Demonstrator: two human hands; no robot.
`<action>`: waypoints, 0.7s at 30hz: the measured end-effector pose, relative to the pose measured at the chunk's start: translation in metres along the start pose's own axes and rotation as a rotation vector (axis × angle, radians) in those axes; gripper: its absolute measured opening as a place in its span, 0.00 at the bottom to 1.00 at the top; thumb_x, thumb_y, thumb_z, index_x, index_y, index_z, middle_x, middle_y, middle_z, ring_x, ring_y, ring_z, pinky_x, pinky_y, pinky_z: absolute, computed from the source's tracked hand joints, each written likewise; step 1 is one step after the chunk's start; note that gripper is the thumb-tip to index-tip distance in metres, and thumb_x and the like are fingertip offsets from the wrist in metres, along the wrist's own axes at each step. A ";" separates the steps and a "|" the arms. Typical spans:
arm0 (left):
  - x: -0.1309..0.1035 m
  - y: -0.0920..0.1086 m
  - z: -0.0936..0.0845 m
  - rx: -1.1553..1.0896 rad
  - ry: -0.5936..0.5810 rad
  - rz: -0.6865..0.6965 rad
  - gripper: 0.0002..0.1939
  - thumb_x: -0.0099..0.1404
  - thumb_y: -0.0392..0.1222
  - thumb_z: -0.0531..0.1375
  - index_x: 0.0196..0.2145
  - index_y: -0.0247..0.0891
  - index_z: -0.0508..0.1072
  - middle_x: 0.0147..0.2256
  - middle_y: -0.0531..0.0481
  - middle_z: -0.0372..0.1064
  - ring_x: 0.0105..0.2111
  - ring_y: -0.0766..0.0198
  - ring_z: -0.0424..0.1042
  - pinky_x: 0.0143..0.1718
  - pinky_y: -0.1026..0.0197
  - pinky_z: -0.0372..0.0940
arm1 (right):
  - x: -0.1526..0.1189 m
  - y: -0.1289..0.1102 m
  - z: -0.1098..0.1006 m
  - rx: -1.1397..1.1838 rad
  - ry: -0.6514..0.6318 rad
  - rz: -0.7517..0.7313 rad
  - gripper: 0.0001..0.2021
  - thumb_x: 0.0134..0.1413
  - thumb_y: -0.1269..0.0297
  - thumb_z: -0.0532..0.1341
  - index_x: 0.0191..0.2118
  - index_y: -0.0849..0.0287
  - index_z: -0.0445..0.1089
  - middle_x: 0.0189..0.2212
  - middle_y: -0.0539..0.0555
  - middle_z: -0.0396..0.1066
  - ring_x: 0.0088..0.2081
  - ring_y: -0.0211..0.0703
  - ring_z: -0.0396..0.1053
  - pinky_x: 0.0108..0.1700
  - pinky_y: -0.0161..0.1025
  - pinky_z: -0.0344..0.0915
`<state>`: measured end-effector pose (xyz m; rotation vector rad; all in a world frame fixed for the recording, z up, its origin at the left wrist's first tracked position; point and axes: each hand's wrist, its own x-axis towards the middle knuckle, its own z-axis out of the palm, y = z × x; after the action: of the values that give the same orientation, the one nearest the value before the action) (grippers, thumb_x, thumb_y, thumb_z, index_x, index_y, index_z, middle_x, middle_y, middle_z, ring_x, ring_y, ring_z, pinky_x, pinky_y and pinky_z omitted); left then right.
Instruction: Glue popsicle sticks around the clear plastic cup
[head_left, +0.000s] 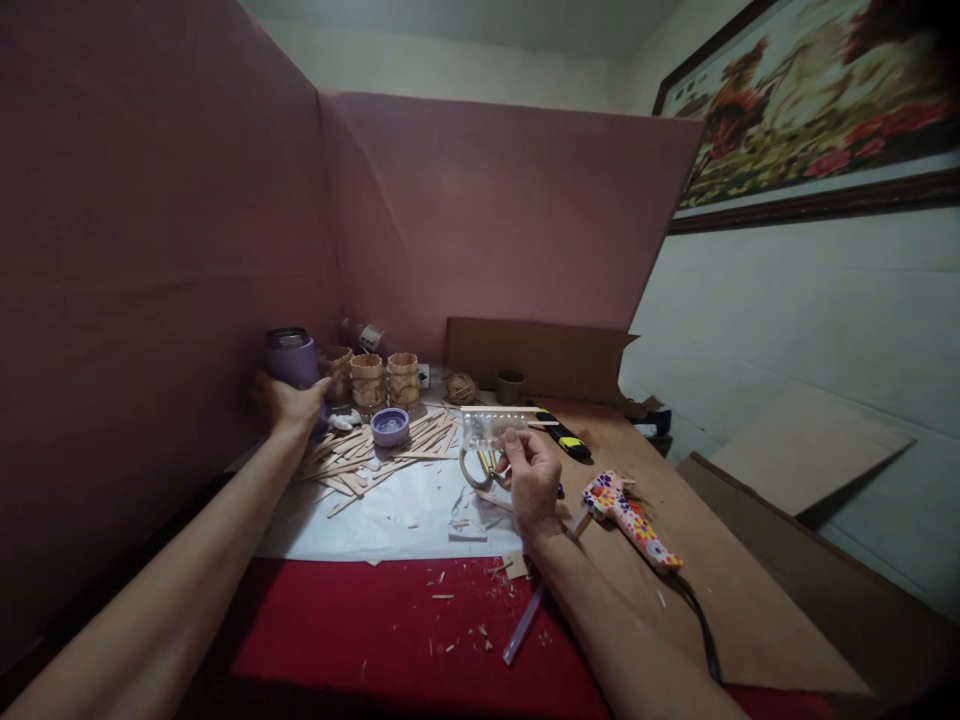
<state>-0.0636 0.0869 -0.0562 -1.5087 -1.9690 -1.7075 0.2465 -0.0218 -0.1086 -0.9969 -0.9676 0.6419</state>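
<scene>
1. Reaching far out with the left hand (289, 403), fingers wrapping around the lower side of a purple bottle (292, 362) at the back left, beside the pink screen (150, 250); lid off, mouth showing on top.
2. Standing upright, long axis vertical, open mouth pointing up; purple cap (390, 426) lying apart on the white sheet (390, 520), just beside the scattered wooden sticks (390, 450).
3. Holding a clear ruler (499, 428) in the right hand (531, 480), thumb and forefinger pinching its lower edge, remaining fingers curling loosely; ruler's long axis running left to right, roughly level, flat face toward the camera.
4. Judging the grip on the bottle: closing low and firm around the body, keeping it vertical while open, lifting clear of the three small stick-built cups (371, 378) standing just beside it.
5. Keeping the ruler level and away from the tape roll (474, 467) lying under it.
6. Lying to the right on the brown board (712, 600): a flowered glue gun (630, 520), nozzle pointing toward the right hand, cord trailing toward the camera; a yellow-and-black cutter (564, 438) behind it; a ball of twine (461, 387) near the back.
</scene>
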 end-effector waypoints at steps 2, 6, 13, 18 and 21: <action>-0.012 0.022 -0.002 0.061 0.120 -0.039 0.43 0.56 0.38 0.65 0.65 0.28 0.51 0.65 0.20 0.50 0.67 0.32 0.52 0.65 0.27 0.46 | 0.000 0.000 0.000 0.000 -0.005 0.006 0.25 0.51 0.38 0.65 0.28 0.58 0.71 0.15 0.46 0.65 0.17 0.35 0.57 0.21 0.34 0.52; -0.035 0.069 0.005 0.217 -0.366 0.320 0.38 0.53 0.33 0.61 0.63 0.43 0.68 0.59 0.40 0.65 0.61 0.41 0.63 0.61 0.41 0.61 | 0.000 -0.001 0.000 0.009 -0.008 0.007 0.25 0.50 0.37 0.65 0.28 0.58 0.70 0.15 0.46 0.65 0.17 0.34 0.56 0.21 0.34 0.52; -0.046 0.090 0.027 0.695 -1.131 0.537 0.34 0.47 0.30 0.64 0.52 0.54 0.80 0.56 0.40 0.67 0.56 0.36 0.67 0.50 0.40 0.68 | 0.001 -0.004 0.001 0.012 0.022 -0.001 0.26 0.48 0.36 0.66 0.27 0.58 0.70 0.15 0.46 0.65 0.17 0.34 0.57 0.21 0.34 0.53; -0.047 0.088 0.024 0.679 -1.044 0.575 0.28 0.54 0.32 0.62 0.54 0.44 0.77 0.51 0.37 0.67 0.51 0.41 0.71 0.49 0.46 0.67 | 0.001 -0.004 0.000 -0.001 0.016 -0.013 0.25 0.49 0.38 0.65 0.28 0.58 0.70 0.16 0.46 0.66 0.18 0.34 0.58 0.21 0.33 0.54; -0.034 0.092 0.017 0.615 -0.894 0.520 0.33 0.58 0.41 0.63 0.62 0.41 0.68 0.52 0.37 0.64 0.47 0.45 0.74 0.46 0.50 0.69 | 0.001 -0.003 0.000 -0.012 0.003 -0.013 0.24 0.51 0.39 0.65 0.28 0.58 0.71 0.16 0.46 0.66 0.18 0.34 0.58 0.21 0.34 0.54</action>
<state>0.0279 0.0683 -0.0226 -2.3900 -1.8345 -0.1561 0.2471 -0.0229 -0.1053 -1.0008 -0.9760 0.6243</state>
